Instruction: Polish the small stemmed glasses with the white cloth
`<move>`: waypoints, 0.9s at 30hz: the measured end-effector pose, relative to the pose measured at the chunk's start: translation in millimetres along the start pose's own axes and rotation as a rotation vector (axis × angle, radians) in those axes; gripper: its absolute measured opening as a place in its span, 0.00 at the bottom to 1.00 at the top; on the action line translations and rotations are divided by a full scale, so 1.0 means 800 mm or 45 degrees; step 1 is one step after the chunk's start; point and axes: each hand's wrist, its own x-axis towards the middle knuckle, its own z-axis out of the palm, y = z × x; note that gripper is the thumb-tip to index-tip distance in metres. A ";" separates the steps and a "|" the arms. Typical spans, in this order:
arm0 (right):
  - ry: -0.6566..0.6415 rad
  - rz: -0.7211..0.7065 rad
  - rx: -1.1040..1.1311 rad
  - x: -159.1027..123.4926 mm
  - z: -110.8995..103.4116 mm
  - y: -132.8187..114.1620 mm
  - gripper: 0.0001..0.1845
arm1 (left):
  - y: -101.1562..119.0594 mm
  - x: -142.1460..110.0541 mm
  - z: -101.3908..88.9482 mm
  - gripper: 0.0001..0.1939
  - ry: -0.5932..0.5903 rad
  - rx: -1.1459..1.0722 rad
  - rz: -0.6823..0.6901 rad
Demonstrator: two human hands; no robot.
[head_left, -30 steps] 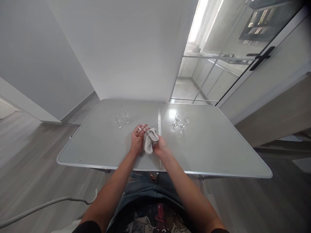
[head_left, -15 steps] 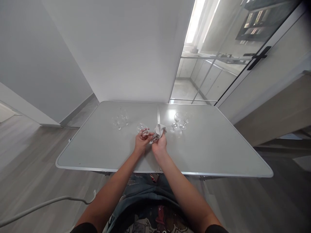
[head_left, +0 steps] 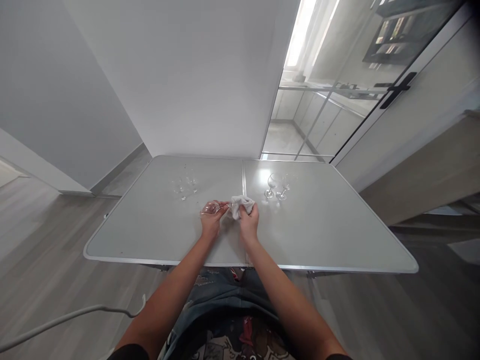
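Note:
A clear wine glass (head_left: 210, 207) lies sideways in my left hand (head_left: 212, 222), its bowl pointing left. My left fingers are closed around the bowl and stem. A pale grey cloth (head_left: 240, 204) is bunched in my right hand (head_left: 249, 220), whose fingers are closed on it. The cloth meets the foot end of the glass, so the foot itself is hidden. Both hands are just above the table, close to its middle seam.
Two stemmed glasses (head_left: 269, 187) stand upright on the right half of the grey folding table (head_left: 322, 225). Further clear glasses (head_left: 192, 182), hard to make out, stand on the left half. A white wall rises behind, with a glazed door (head_left: 322, 110) at right.
My left hand has moved left and tipped the glass flatter, its bowl now further left. The cloth has shifted slightly left and is spread over the glass's foot end.

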 end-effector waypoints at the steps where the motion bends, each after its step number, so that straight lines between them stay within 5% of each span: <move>1: -0.069 0.072 0.112 -0.007 0.006 0.001 0.16 | 0.001 0.000 0.001 0.19 0.005 0.008 0.001; 6: -0.184 0.333 0.496 -0.018 0.013 -0.006 0.17 | 0.004 -0.003 0.002 0.19 0.035 0.116 0.014; 12: -0.141 0.271 0.578 -0.008 0.002 -0.008 0.14 | 0.006 -0.009 0.004 0.18 -0.064 0.191 -0.013; 18: -0.265 0.503 0.511 -0.012 -0.002 -0.001 0.14 | 0.010 -0.009 0.003 0.18 -0.030 0.191 0.020; 24: -0.187 0.333 0.516 -0.014 -0.005 -0.007 0.13 | 0.009 -0.011 0.004 0.18 -0.060 0.308 0.025; 27: -0.252 0.398 0.471 -0.016 -0.002 -0.004 0.13 | 0.009 -0.011 0.003 0.17 -0.048 0.358 0.056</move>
